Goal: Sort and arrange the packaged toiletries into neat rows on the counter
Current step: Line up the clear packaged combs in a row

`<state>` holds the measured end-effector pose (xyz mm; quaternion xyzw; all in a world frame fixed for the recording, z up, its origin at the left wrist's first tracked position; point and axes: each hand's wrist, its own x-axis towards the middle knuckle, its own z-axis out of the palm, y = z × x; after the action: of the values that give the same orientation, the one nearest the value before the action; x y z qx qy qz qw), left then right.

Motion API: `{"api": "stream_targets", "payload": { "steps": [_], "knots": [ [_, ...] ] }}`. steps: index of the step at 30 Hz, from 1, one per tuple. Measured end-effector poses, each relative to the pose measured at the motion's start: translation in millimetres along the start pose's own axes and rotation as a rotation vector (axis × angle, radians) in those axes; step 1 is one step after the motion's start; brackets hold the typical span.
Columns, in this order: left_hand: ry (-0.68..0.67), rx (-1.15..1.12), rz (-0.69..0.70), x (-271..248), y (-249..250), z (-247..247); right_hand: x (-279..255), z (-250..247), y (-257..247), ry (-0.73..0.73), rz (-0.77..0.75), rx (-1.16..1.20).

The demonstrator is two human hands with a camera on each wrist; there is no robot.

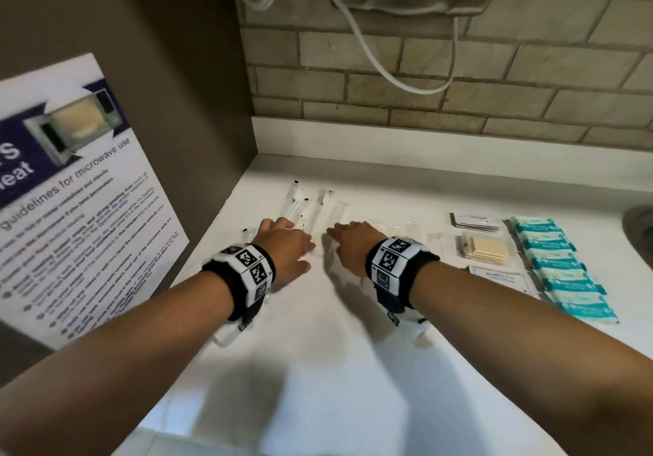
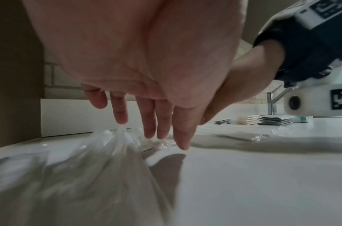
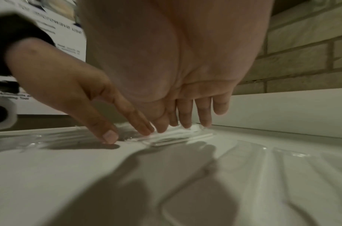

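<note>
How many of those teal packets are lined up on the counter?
5 teal packets, overlapping in one column at the counter's right end, beside the cream packet. More could lie hidden underneath.

"How many hands are there?"

"Two: a left hand [image 1: 286,247] and a right hand [image 1: 353,241]."

"How many blue packs [image 1: 562,268]?"

"Five, in one row on the counter [image 1: 353,367]."

"And the clear packs [image 1: 311,204]?"

"They lie on top of each other and shine, so I cannot count them."

"What else?"

"One pack of little wooden sticks [image 1: 486,252]. One pile of dark flat packets [image 1: 475,224]. One white packet with words [image 1: 501,278]. One poster [image 1: 81,215] on the side."
</note>
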<state>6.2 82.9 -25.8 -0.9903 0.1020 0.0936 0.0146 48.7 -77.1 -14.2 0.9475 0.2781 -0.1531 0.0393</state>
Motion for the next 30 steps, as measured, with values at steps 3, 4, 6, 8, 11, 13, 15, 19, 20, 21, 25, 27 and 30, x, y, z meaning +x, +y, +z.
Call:
{"api": "stream_targets", "payload": {
  "steps": [3,4,6,8,11,13,15,19,20,21,25,27,30],
  "knots": [
    [0.022,-0.022,0.018,-3,-7,1,14,-3,-9,-0.017,-0.011,0.0],
    [0.042,-0.038,0.023,-3,-9,1,16,-3,-11,-0.024,-0.008,0.01],
    [0.054,-0.079,0.028,0,-13,3,16,0,-12,-0.017,-0.004,0.053],
    [0.038,-0.128,0.018,5,-17,6,14,5,-11,0.013,0.012,0.088],
    [0.021,-0.201,0.008,11,-17,8,6,9,-9,0.029,0.033,0.097],
    [0.021,-0.264,-0.007,14,-14,7,-1,11,-10,0.028,0.037,0.097],
    [0.03,-0.307,-0.002,15,-11,6,-9,14,-12,0.04,0.044,0.098],
    [0.087,-0.283,0.09,15,-11,3,-21,18,-15,0.066,0.066,0.145],
    [0.091,-0.266,0.091,15,-12,2,-23,18,-14,0.065,0.061,0.155],
    [0.09,-0.235,0.088,15,-12,0,-25,17,-14,0.068,0.057,0.163],
    [0.009,-0.086,0.105,13,-12,0,-27,15,-17,0.146,0.057,0.189],
    [-0.011,-0.076,0.118,12,-11,3,-27,16,-19,0.128,0.075,0.146],
    [-0.009,-0.066,0.141,10,-8,4,-30,19,-18,0.095,0.1,0.127]
  ]
}}
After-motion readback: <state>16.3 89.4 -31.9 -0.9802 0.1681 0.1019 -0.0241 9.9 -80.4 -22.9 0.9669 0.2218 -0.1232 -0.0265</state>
